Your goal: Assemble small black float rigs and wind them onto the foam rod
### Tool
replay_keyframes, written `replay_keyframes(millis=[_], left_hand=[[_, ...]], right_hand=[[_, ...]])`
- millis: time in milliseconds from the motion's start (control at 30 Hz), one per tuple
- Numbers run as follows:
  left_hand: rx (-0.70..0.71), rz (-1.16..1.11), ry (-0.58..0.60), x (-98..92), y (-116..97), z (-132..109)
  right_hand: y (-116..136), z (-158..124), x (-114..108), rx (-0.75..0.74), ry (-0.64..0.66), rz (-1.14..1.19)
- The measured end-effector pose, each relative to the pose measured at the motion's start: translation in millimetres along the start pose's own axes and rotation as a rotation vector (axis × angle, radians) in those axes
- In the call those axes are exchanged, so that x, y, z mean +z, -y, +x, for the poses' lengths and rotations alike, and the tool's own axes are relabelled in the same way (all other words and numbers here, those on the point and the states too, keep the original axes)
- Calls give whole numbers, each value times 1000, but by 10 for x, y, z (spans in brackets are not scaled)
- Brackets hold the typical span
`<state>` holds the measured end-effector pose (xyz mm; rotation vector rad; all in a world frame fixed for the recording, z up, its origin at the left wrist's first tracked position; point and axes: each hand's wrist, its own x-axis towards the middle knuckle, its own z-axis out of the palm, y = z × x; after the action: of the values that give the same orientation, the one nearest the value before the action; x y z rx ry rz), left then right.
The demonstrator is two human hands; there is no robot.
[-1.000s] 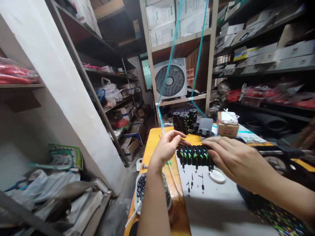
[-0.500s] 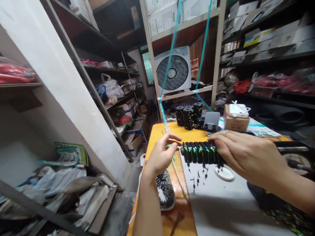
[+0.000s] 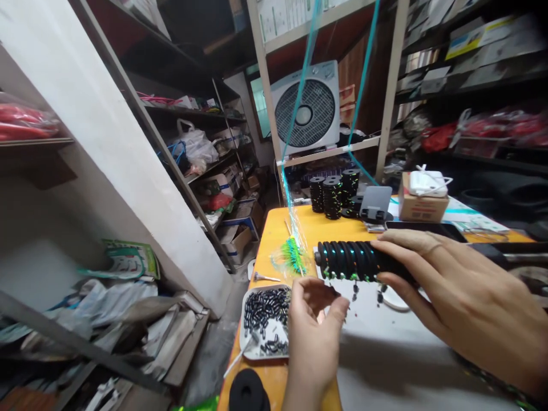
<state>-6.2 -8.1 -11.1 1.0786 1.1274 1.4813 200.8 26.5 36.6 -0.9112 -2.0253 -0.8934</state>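
Observation:
My right hand [image 3: 454, 291] grips a row of black rings [image 3: 349, 258] strung side by side with green ties, held level over the table. My left hand [image 3: 314, 322] hovers lower, beside a white tray of small black pieces [image 3: 265, 322], fingers curled with thumb and fingertips close together; whether they pinch anything I cannot make out. A bunch of clear and green threads [image 3: 293, 257] hangs just left of the rings, trailing up to teal cords [image 3: 299, 97]. Loose black pieces [image 3: 355, 294] lie under the rings.
The table has an orange top [image 3: 274, 379] and a grey mat [image 3: 385, 365]. Stacks of black rings [image 3: 334, 197], a phone stand [image 3: 375, 205], a cardboard box [image 3: 417, 208] and a box fan [image 3: 306, 108] stand behind. Cluttered shelves [image 3: 205, 142] line both sides. A black ring [image 3: 248, 391] lies at the table's near edge.
My left hand left the rings' end and dropped toward the tray, fingers now curled. My right hand kept hold of the rings and turned them slightly. The view tilted down.

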Motion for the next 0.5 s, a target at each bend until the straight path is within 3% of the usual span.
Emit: replay_keyframes(millis=[200, 500], left_hand=[[-23, 58, 37, -4, -24, 21], [125, 161, 88, -99, -118, -313]], right_hand=[[32, -5, -44, -67, 15, 13], [69, 11, -49, -38, 19, 41]])
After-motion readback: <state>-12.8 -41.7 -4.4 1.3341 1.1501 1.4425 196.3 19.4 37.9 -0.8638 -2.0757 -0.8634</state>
